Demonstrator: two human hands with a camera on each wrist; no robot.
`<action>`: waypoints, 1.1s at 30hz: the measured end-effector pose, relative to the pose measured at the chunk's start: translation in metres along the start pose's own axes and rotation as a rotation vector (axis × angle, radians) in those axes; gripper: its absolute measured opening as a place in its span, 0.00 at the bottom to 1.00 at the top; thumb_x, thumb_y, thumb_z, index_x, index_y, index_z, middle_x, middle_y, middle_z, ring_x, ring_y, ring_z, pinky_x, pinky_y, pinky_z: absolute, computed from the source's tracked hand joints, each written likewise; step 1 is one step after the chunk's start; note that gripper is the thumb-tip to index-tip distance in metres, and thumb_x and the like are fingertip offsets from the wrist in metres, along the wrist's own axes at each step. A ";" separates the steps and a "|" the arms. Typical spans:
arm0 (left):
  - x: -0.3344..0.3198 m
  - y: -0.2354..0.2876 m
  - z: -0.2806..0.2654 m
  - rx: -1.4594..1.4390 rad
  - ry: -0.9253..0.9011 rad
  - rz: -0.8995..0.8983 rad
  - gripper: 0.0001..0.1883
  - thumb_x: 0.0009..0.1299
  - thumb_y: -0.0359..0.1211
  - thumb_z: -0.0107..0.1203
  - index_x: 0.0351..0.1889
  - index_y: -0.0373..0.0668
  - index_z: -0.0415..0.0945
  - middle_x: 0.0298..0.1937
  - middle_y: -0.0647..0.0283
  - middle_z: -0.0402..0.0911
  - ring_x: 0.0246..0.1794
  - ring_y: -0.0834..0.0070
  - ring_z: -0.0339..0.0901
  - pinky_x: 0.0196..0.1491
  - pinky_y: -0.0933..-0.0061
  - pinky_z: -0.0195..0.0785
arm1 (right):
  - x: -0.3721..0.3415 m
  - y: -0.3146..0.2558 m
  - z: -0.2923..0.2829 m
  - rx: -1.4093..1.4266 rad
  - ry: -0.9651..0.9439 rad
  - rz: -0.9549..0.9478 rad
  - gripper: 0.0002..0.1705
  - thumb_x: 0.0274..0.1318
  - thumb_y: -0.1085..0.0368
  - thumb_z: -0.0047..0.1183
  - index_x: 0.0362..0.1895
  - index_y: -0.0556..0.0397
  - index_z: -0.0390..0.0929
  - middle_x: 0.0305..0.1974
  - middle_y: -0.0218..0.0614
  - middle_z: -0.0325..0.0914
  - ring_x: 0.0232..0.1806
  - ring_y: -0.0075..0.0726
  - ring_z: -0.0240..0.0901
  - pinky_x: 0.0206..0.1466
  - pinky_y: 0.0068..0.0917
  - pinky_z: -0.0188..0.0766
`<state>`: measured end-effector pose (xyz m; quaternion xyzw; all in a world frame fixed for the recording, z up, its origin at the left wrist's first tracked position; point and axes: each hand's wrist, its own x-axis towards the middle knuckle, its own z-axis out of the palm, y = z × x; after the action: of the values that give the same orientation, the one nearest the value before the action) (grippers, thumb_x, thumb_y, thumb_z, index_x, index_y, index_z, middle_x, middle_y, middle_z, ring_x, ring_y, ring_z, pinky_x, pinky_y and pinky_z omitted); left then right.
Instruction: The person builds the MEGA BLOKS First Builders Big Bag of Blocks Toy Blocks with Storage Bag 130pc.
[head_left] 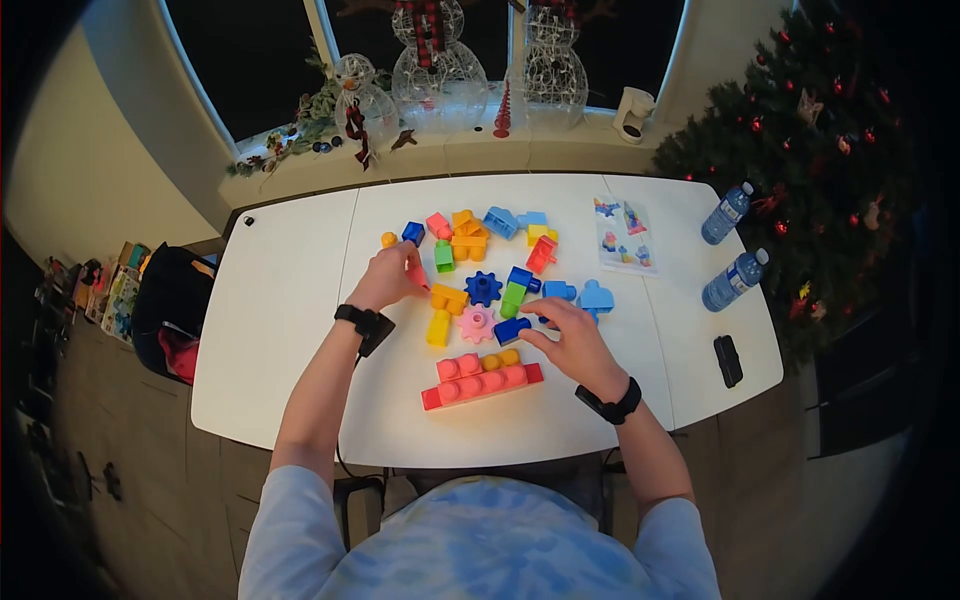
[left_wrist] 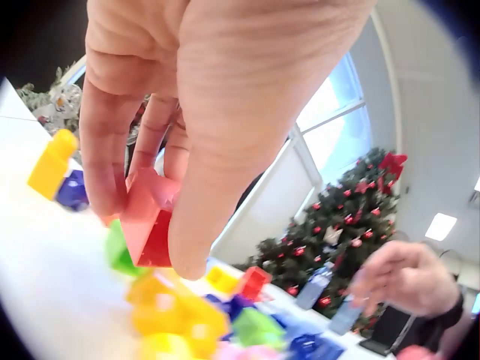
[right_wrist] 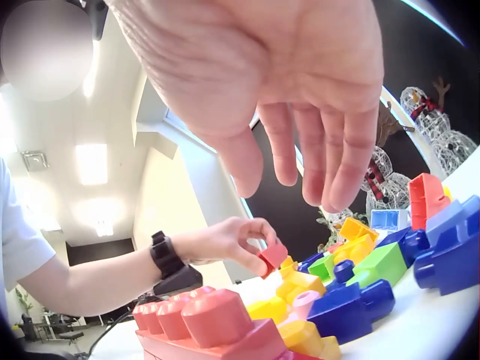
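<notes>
Left hand (head_left: 388, 278): my thumb and fingers clamped on red block
Red block (left_wrist: 142, 221): beyond and left of pink gear (head_left: 477, 323)
Right hand (head_left: 580, 345): right of pink gear; my thumb and fingers apart, near dark blue block (head_left: 511, 331)
Red stack (head_left: 482, 388): my side of pink gear

White worktop (head_left: 270, 330). Two bottles (head_left: 733, 281) near its right edge; black case (head_left: 728, 361) on the near side of them. Sill (head_left: 575, 150) beyond far edge: three snowmen (head_left: 440, 80), small red tree (head_left: 503, 112), white device (head_left: 633, 113) at right. Christmas tree (head_left: 800, 165) beyond far right corner, red baubles (head_left: 756, 124). Black chair (head_left: 175, 300) by left edge.
</notes>
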<state>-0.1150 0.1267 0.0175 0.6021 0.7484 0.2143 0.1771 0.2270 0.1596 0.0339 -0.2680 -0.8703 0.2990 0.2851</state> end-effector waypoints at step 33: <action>-0.159 0.054 0.072 -0.366 0.040 0.151 0.40 0.50 0.36 0.80 0.62 0.42 0.74 0.55 0.53 0.84 0.54 0.57 0.83 0.58 0.62 0.78 | 0.005 -0.005 0.038 0.301 -0.339 0.133 0.16 0.62 0.66 0.63 0.52 0.57 0.85 0.43 0.48 0.87 0.40 0.41 0.86 0.47 0.31 0.80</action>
<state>0.0010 -0.0108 -0.0134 0.6100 0.6529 0.3715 0.2521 0.1974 0.1459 0.0138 -0.2254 -0.8317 0.4843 0.1514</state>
